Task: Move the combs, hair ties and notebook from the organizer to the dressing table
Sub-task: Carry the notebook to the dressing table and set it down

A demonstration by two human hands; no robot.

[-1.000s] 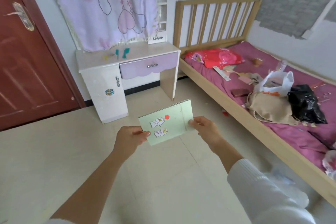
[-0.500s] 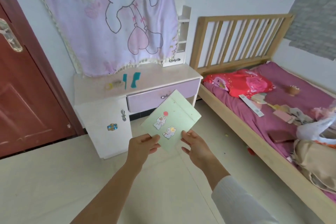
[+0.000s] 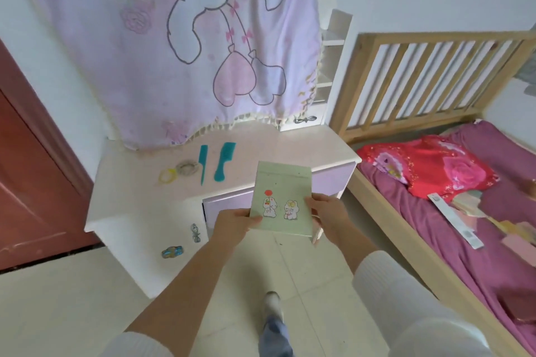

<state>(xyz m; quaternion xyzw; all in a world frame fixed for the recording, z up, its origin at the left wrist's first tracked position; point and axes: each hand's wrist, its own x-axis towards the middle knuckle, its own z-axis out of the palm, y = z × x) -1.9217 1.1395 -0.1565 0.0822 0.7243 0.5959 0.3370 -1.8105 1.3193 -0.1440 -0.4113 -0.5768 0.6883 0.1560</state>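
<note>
A pale green notebook (image 3: 282, 194) with two cartoon bunnies on its cover is held upright in the air, just in front of the dressing table's front edge. My left hand (image 3: 233, 223) grips its lower left corner and my right hand (image 3: 326, 213) grips its right edge. On the dressing table (image 3: 139, 200) lie two teal combs, a thin tail comb (image 3: 203, 162) and a wide-toothed comb (image 3: 224, 160). To their left lie a grey hair tie (image 3: 187, 167) and a yellow hair tie (image 3: 168, 175). The organizer is out of view.
A pink cartoon blanket (image 3: 179, 38) hangs on the wall above the table. A wooden bed (image 3: 417, 229) with a purple sheet, a red pillow and scattered items stands to the right. A brown door (image 3: 26, 182) is at the left. My foot (image 3: 272, 301) is on the tiled floor.
I have walked closer to the dressing table. The notebook has turned from tilted to upright and now overlaps the table's front edge, still in both hands.
</note>
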